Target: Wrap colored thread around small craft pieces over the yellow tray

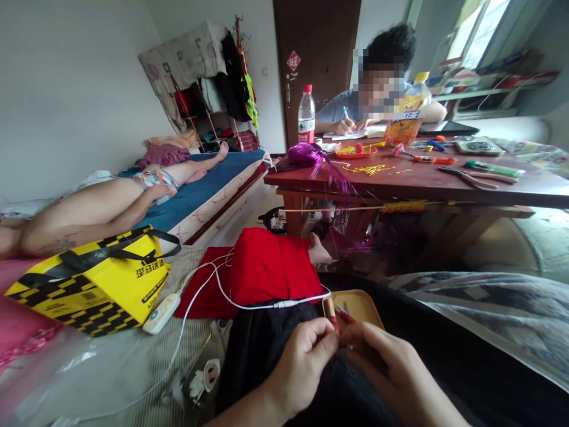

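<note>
My left hand (pixel 306 359) is closed in a pinch over my black-clothed lap. At its fingertips is a small cylinder (pixel 329 308) with a tan top and red lower part; its exact kind is unclear. Close against it, my right hand (pixel 389 359) is also closed, thumb and fingers together, and whatever they grip is too small to make out. Just beyond the fingers lies a tan tray (pixel 367 303) with a few thin red and metallic items in it, partly hidden by the hands.
A white cable (pixel 253 307) crosses red cloth (pixel 275 267) ahead. At left are a power strip (pixel 162 313) and yellow bag (pixel 124 284). The table (pixel 413 184) holds pliers (pixel 473 177), bottles and purple strands (pixel 306 155). One person writes there; another lies on a bed.
</note>
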The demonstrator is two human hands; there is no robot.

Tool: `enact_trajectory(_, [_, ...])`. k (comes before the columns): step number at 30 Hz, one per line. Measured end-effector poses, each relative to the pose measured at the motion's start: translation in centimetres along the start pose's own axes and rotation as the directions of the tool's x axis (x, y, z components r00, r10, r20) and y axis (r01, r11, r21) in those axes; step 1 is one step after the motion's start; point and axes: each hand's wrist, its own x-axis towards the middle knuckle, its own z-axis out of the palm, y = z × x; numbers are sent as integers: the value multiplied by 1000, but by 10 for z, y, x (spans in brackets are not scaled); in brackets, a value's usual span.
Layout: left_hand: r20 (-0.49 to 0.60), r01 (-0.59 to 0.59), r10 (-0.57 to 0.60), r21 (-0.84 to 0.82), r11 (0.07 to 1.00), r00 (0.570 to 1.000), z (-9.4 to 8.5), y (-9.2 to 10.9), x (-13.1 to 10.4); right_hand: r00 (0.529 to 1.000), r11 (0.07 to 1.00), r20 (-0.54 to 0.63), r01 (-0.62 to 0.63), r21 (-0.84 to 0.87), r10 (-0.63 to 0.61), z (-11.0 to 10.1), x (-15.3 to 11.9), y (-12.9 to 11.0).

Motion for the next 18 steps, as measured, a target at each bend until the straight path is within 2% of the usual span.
enact_trajectory(1, [19,84,-82,-139,987,996,1,-1,1,981,970,-59,173,-173,-186,0,-1,1])
enact_trajectory(3, [90,219,-200,-355,909,976,3,-3,2,864,796,-69,424,-432,-498,0,-3,3])
enact_trajectory(4, [131,273,-240,-420,866,962,4,-3,2,809,711,-43,489,-505,-587,0,-3,3])
enact_trajectory(5, [160,309,-265,-452,837,951,4,-2,2,778,661,-20,520,-542,-628,-1,-3,3])
enact_trajectory(6, [166,320,-274,-449,834,947,4,0,2,777,655,-10,524,-544,-630,0,-4,3])
enact_trajectory(7, [145,297,-260,-405,865,955,4,2,1,807,696,-11,501,-514,-590,0,-3,2])
enact_trajectory(8, [100,239,-218,-314,919,971,3,3,1,863,778,-26,441,-447,-505,1,-3,0])
enact_trajectory(10, [3,18,-18,7,1000,1000,1,6,0,980,962,-32,184,-201,-195,2,-2,-3])
enact_trajectory(11, [1,-127,129,199,972,992,-1,6,-1,1000,999,7,11,-32,-11,2,-2,-4])
enact_trajectory(12, [38,-269,275,365,891,961,-2,5,-1,984,975,83,-165,145,155,1,-1,-5])
enact_trajectory(13, [100,-396,400,484,780,911,-4,3,-2,942,893,182,-326,309,281,1,0,-6])
enact_trajectory(15, [223,-554,543,595,582,810,-6,-1,-3,828,642,389,-559,525,403,0,2,-6])
enact_trajectory(16, [255,-587,569,608,534,782,-7,-3,-3,781,527,463,-625,577,419,-1,2,-6])
enact_trajectory(17, [253,-587,570,607,535,782,-7,-5,-4,754,457,501,-656,601,424,-1,3,-5])
enact_trajectory(18, [222,-559,549,592,580,806,-7,-5,-4,753,444,499,-656,610,428,0,3,-5])
